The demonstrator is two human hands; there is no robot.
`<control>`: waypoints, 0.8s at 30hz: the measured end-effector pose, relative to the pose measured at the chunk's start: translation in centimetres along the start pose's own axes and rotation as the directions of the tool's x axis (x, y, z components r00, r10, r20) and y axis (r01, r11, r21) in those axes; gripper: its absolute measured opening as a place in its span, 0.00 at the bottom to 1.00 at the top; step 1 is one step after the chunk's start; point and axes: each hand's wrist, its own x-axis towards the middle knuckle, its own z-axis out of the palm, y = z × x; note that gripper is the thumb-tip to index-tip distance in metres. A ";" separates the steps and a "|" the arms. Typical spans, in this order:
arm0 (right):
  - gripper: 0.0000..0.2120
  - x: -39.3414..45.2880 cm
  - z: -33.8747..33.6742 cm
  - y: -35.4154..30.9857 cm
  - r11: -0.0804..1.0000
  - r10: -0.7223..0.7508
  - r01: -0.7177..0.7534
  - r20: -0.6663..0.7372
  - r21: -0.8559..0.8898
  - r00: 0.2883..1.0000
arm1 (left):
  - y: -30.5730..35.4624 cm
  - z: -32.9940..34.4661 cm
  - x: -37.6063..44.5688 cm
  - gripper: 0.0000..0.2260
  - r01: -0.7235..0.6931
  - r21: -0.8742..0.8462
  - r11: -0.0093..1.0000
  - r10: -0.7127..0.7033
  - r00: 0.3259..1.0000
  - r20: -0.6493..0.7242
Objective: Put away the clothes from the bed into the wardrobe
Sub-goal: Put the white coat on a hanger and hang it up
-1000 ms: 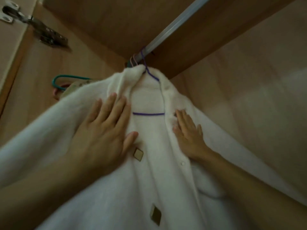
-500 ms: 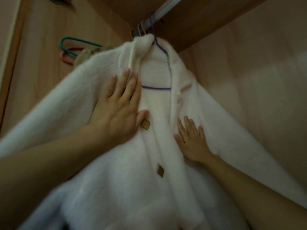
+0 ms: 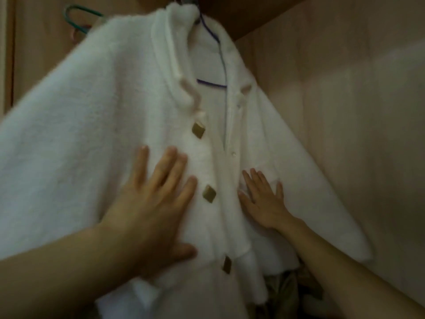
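A white fluffy coat (image 3: 92,116) with square gold buttons (image 3: 198,130) hangs on a purple hanger (image 3: 211,84) inside the wooden wardrobe. My left hand (image 3: 151,203) lies flat on the coat's left front panel, fingers straight and spread, beside the middle button. My right hand (image 3: 264,199) presses flat on the right front panel near its pocket, fingers straight. The rail above is out of view.
A green hanger (image 3: 78,17) and a pink one hang behind the coat at the upper left. The wardrobe's side wall (image 3: 356,111) stands close on the right. Dark patterned fabric (image 3: 287,288) shows below the coat's hem.
Both hands have slid down the coat's front, from near the collar to the middle buttons. The view has tilted downward, so the rail has left the frame.
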 end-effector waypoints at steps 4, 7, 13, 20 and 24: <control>0.40 -0.7 0.3 0.1 0.999 0.026 -0.024 0.075 -0.036 0.997 | -3.7 4.5 -2.6 0.49 -0.045 -0.022 0.999 0.044 0.998 -0.051; 0.36 -1.3 -0.3 0.3 0.999 0.026 -0.022 0.163 -0.027 0.986 | -3.7 5.2 -2.9 0.47 -0.041 -0.023 0.999 0.039 0.996 -0.077; 0.31 -4.9 -2.6 -0.2 0.981 -0.001 -0.039 0.204 0.193 0.979 | -2.1 3.4 -3.4 0.43 -0.007 -0.031 1.000 0.003 0.994 -0.111; 0.32 -10.5 -5.6 -1.2 0.989 0.010 -0.034 0.163 0.144 0.987 | -0.5 0.3 -4.3 0.37 -0.028 -0.094 0.995 0.013 0.988 -0.157; 0.34 -13.3 -7.8 -0.9 0.994 0.058 -0.067 0.101 0.090 0.993 | 1.4 -1.8 -4.8 0.33 -0.036 -0.181 0.983 0.004 0.985 -0.175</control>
